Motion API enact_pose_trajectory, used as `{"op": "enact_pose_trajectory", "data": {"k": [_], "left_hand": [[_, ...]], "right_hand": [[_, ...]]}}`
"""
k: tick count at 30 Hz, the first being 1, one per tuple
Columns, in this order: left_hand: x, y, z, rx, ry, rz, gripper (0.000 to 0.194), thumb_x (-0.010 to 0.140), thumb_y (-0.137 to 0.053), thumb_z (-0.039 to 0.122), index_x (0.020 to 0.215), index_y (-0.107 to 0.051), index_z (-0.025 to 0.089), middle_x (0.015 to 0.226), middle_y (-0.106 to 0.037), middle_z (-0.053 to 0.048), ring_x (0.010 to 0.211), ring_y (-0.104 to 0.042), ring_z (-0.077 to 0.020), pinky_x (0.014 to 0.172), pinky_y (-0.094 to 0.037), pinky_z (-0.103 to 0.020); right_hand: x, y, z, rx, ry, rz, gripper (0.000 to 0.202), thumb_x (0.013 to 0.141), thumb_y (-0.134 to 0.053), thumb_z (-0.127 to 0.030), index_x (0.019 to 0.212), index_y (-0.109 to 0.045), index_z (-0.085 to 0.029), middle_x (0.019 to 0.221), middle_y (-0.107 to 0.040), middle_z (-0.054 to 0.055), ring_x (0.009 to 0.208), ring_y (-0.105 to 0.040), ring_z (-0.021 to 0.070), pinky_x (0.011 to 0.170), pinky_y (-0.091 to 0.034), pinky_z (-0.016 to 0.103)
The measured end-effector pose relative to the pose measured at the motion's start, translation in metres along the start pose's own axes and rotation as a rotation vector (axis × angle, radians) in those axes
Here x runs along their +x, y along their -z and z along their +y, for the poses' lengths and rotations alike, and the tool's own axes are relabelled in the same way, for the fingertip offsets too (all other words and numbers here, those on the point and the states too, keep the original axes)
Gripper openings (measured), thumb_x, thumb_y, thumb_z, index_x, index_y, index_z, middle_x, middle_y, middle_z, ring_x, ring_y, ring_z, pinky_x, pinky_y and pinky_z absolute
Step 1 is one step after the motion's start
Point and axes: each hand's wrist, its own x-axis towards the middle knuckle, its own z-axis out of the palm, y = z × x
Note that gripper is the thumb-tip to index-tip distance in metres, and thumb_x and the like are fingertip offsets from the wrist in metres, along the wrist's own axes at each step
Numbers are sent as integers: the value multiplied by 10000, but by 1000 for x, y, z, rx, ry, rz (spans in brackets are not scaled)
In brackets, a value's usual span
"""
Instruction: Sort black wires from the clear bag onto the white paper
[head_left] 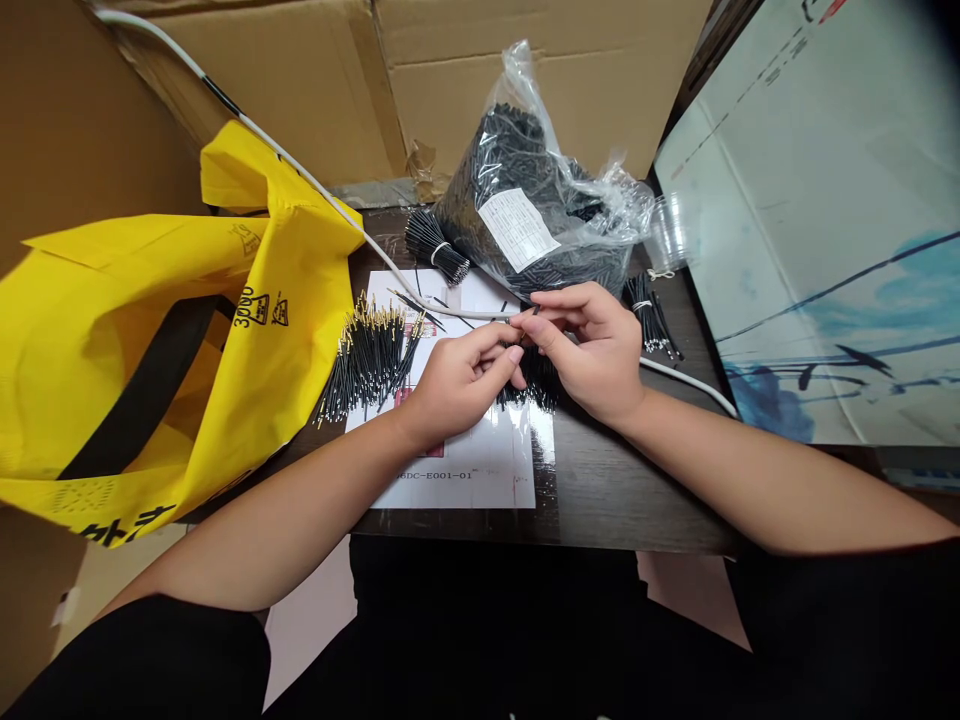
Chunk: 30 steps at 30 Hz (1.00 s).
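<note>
My left hand (466, 378) and my right hand (589, 345) meet over a printed white sheet (480, 485). Both are closed in a pinch, fingertips almost touching. A short black wire (531, 312) shows at the right fingertips; whether the left fingers grip its other end is mostly hidden. Below and behind the hands lies a pile of black wires (536, 385), partly covered. To the left is a larger pile of black wires with gold-coloured tips (371, 350). A few loose black wires (420, 308) lie at the sheet's upper part.
A clear plastic bag (517, 225) full of black wires stands behind the hands, flanked by tied wire bundles (436, 245) (651, 315). Clear plastic cups (667, 232) sit at its right. A yellow bag (292, 270) fills the left. A white cable (386, 262) crosses the table; cardboard boxes (480, 80) wall the back.
</note>
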Motion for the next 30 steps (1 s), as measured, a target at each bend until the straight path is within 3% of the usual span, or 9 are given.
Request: {"op": "enact_pose_trajectory", "data": {"k": [6,16,30], "left_hand": [[0,0,2,-59,31,-1,219,988,-567,361,964,-651,160,632,-709,1,528,-576,-86,560,-449,-233],[0,1,0,-83,41,13,228,988,-578,372,916,-654,169,625,-686,-1,543,-572,-95,552,-418,-255],[1,1,0,-96,44,19,227,983,-575,365,877,-649,178,621,-665,6,552,-557,-96,561,-422,-254]], "right_hand": [[0,0,-2,-41,41,-8,206,860,-788,-309,1037,-712,-238,867,-758,-17,748,-746,122,658,-600,240],[0,0,-2,-30,39,-32,204,873,-772,-273,1065,-715,-238,890,-782,-14,777,-763,135,698,-617,254],[2,0,-6,-149,112,-36,115,874,-764,-284,972,-735,-230,858,-764,-5,713,-714,126,621,-564,258]]}}
